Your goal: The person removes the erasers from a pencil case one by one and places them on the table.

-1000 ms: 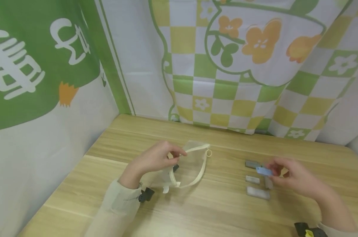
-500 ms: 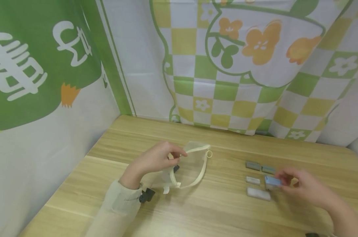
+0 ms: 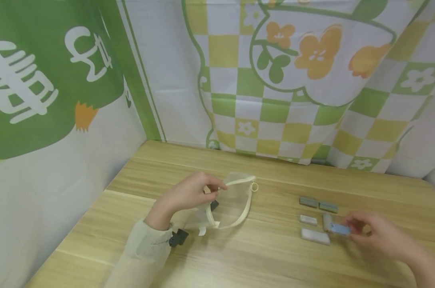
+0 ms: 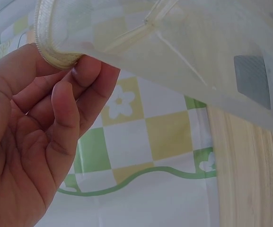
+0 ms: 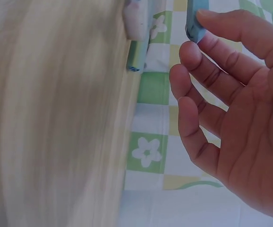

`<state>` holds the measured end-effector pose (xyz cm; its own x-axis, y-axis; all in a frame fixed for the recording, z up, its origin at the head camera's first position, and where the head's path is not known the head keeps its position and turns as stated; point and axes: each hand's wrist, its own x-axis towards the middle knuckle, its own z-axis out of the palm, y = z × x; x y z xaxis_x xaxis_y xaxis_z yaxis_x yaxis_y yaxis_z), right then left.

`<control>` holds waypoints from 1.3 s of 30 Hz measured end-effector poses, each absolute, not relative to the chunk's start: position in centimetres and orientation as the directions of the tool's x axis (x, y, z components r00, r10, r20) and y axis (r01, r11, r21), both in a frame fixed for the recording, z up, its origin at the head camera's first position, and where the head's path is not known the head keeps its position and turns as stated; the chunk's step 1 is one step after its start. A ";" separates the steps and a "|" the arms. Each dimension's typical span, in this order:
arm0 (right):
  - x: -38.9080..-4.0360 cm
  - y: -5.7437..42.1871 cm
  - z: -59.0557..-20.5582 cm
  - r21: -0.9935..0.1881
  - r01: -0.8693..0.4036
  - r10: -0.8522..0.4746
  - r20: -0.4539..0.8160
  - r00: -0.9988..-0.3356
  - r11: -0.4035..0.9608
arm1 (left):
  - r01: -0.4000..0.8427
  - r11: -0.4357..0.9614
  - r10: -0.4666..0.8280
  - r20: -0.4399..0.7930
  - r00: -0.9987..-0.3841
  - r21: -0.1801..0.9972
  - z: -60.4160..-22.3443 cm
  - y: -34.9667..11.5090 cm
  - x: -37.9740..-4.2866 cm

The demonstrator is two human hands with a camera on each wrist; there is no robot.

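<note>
My left hand [image 3: 192,194] pinches the zipped edge of a translucent pouch [image 3: 235,200] with a cream zipper, holding its mouth apart. Through the pouch wall in the left wrist view a grey ribbed block [image 4: 253,81] shows inside. Off to the right, my right hand [image 3: 379,234] holds a small light-blue block [image 3: 340,229] between thumb and fingertips. In the right wrist view only the lower end of this blue block [image 5: 196,21] is visible. Just left of it lies a whitish-grey block [image 3: 327,221], partly overlapped by the blue one in the head view.
Several more small blocks lie in loose rows on the wooden table [image 3: 257,256]: a dark grey one [image 3: 308,202], a blue-green one [image 3: 328,207], a small whitish one [image 3: 308,219] and a longer whitish one [image 3: 315,236]. A patterned curtain [image 3: 260,108] hangs behind the table.
My right hand has carried the blue block right and towards me, from above the back blocks to beside the whitish-grey one. My left hand and the pouch have stayed put.
</note>
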<state>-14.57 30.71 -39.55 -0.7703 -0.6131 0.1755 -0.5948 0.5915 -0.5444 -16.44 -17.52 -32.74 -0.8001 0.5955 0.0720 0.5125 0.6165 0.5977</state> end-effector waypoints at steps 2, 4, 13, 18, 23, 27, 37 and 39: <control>-14.6 30.9 -39.7 -0.550 -0.601 -0.625 0.173 -0.761 0.580 | 0.513 0.617 0.595 0.074 -0.801 0.597 -32.7 -17.6 -16.5; -14.5 31.1 -39.9 -0.548 -0.612 -0.638 0.173 -0.750 0.570 | 0.511 0.616 0.593 0.074 -0.802 0.600 -32.7 -17.6 -16.5; -14.3 31.5 -40.4 -0.604 -0.591 -0.674 0.117 -0.729 0.534 | 0.506 0.614 0.589 0.074 -0.805 0.606 -32.7 -17.7 -16.4; -14.3 31.5 -40.9 -0.591 -0.622 -0.688 0.150 -0.710 0.513 | 0.504 0.617 0.587 0.073 -0.806 0.605 -32.7 -17.7 -16.4; -14.3 31.5 -41.4 -0.576 -0.641 -0.697 0.163 -0.699 0.508 | 0.509 0.619 0.586 0.079 -0.806 0.599 -32.8 -17.7 -16.4; -14.3 31.5 -41.5 -0.577 -0.629 -0.697 0.138 -0.703 0.521 | 0.514 0.620 0.587 0.084 -0.805 0.593 -32.8 -17.7 -16.5; -14.5 31.2 -41.3 -0.571 -0.559 -0.677 0.007 -0.736 0.601 | 0.506 0.624 0.582 0.077 -0.809 0.596 -32.7 -17.7 -16.5; -14.5 31.1 -41.1 -0.576 -0.549 -0.675 -0.007 -0.737 0.605 | 0.503 0.625 0.580 0.076 -0.811 0.598 -32.7 -17.7 -16.5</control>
